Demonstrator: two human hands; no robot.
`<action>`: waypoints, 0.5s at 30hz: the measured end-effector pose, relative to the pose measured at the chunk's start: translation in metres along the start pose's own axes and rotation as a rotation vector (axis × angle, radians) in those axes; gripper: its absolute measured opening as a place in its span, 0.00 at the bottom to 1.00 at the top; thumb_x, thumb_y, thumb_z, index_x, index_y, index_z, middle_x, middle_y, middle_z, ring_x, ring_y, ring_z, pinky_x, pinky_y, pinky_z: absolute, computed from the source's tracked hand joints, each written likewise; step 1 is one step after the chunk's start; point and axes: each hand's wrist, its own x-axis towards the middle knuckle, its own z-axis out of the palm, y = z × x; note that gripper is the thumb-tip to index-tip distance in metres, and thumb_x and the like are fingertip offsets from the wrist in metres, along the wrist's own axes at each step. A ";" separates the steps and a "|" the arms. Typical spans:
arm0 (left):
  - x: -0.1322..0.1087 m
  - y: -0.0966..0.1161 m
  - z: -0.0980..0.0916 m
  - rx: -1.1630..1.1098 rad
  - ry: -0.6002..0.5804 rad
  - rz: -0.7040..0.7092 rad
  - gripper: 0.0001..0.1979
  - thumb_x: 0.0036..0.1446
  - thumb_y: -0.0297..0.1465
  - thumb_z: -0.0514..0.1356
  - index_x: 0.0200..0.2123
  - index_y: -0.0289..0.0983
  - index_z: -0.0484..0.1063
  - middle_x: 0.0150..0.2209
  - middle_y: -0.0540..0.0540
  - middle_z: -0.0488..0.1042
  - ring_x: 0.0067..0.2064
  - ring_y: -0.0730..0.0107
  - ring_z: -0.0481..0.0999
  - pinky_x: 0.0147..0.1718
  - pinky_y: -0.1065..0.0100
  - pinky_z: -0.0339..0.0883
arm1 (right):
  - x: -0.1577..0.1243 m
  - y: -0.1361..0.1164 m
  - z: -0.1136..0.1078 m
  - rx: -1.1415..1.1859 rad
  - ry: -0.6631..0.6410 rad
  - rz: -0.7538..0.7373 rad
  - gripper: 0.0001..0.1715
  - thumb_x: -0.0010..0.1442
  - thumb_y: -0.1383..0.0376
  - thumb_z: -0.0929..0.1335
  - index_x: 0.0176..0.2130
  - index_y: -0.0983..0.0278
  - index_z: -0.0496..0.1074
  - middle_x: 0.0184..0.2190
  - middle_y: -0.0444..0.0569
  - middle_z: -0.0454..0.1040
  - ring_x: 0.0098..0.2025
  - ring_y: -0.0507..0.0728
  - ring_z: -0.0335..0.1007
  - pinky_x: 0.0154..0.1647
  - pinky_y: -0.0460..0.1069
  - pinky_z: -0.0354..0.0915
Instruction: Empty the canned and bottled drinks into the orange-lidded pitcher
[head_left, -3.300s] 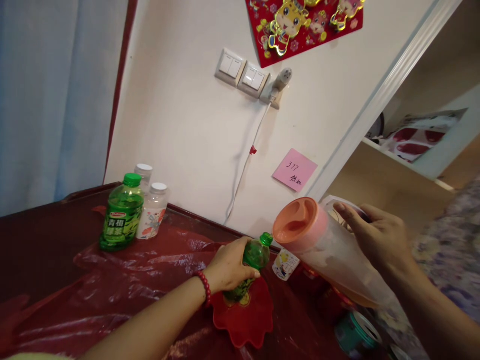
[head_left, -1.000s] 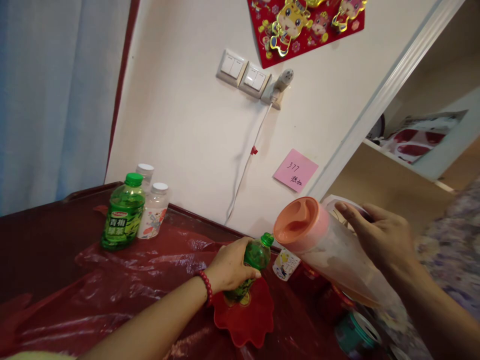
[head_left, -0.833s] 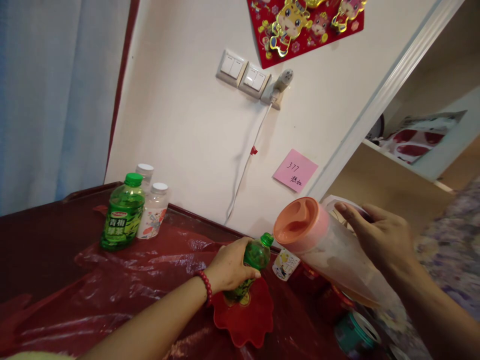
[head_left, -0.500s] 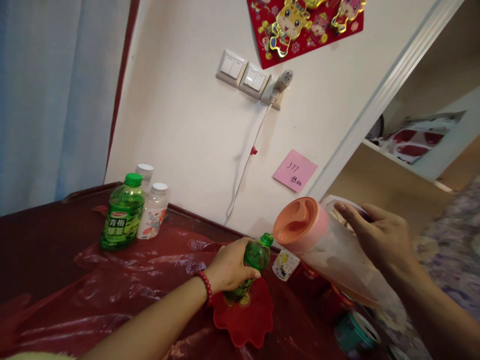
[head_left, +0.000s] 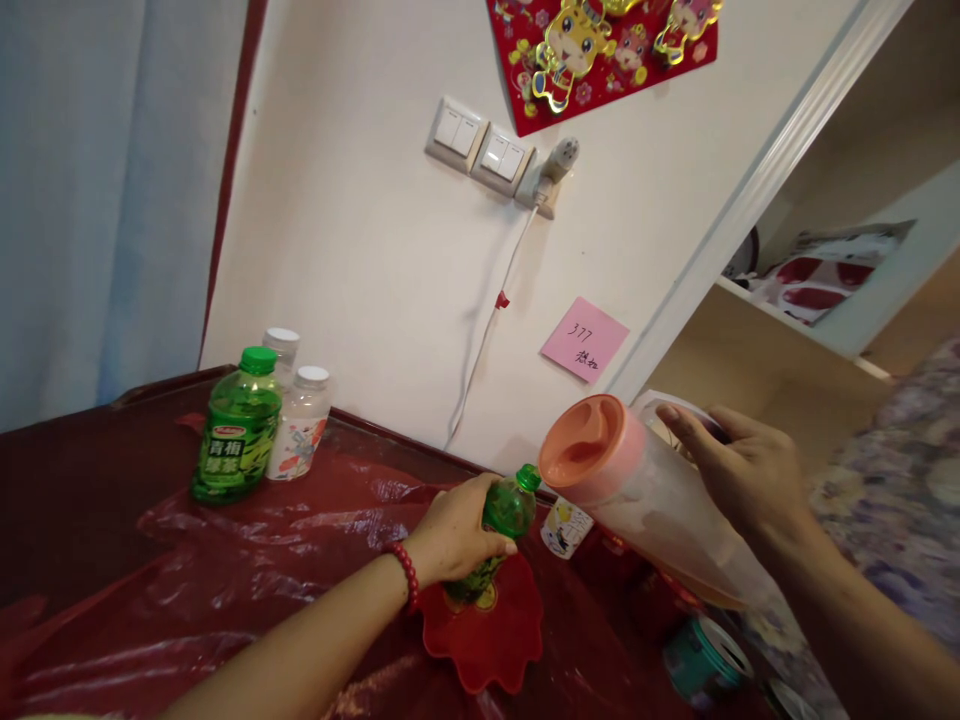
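Note:
My left hand (head_left: 461,530), with a red bead bracelet at the wrist, is wrapped round a green plastic bottle (head_left: 514,508). The bottle leans to the right over a red scallop-edged plate (head_left: 495,645). My right hand (head_left: 750,470) grips the handle of a clear pitcher (head_left: 667,510) with an orange lid (head_left: 585,450). The pitcher is tilted to the left, its lid end right at the mouth of the bottle. Whether liquid passes between them cannot be made out.
A larger green tea bottle (head_left: 238,430) and two white-capped bottles, one with a floral print (head_left: 300,430), stand at the left. Beside the plate are a small printed cup (head_left: 566,527) and a teal can (head_left: 705,660). Red plastic sheeting (head_left: 262,570) covers the table.
The whole view has shifted slightly, moving everything a little to the left. Both hands keep their hold, with the pitcher and bottle in nearly the same pose.

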 end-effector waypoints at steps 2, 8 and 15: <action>0.001 -0.001 0.001 -0.006 0.003 -0.005 0.30 0.46 0.34 0.71 0.55 0.43 0.73 0.53 0.44 0.80 0.53 0.49 0.79 0.50 0.59 0.70 | -0.002 0.001 0.003 0.016 -0.003 0.007 0.42 0.49 0.25 0.66 0.20 0.59 0.65 0.16 0.43 0.57 0.23 0.55 0.54 0.24 0.50 0.49; 0.004 -0.007 0.003 0.002 -0.006 0.005 0.32 0.47 0.35 0.71 0.57 0.43 0.71 0.54 0.43 0.79 0.54 0.49 0.78 0.51 0.58 0.70 | -0.013 0.007 0.006 0.139 0.031 0.091 0.41 0.52 0.29 0.69 0.18 0.60 0.59 0.18 0.42 0.53 0.23 0.53 0.49 0.24 0.49 0.45; 0.007 -0.010 0.002 -0.042 -0.013 0.007 0.32 0.48 0.34 0.70 0.58 0.41 0.70 0.55 0.42 0.79 0.55 0.50 0.77 0.56 0.56 0.68 | -0.041 0.036 0.018 0.532 0.185 0.335 0.37 0.53 0.35 0.74 0.20 0.59 0.61 0.17 0.41 0.57 0.22 0.52 0.50 0.21 0.49 0.48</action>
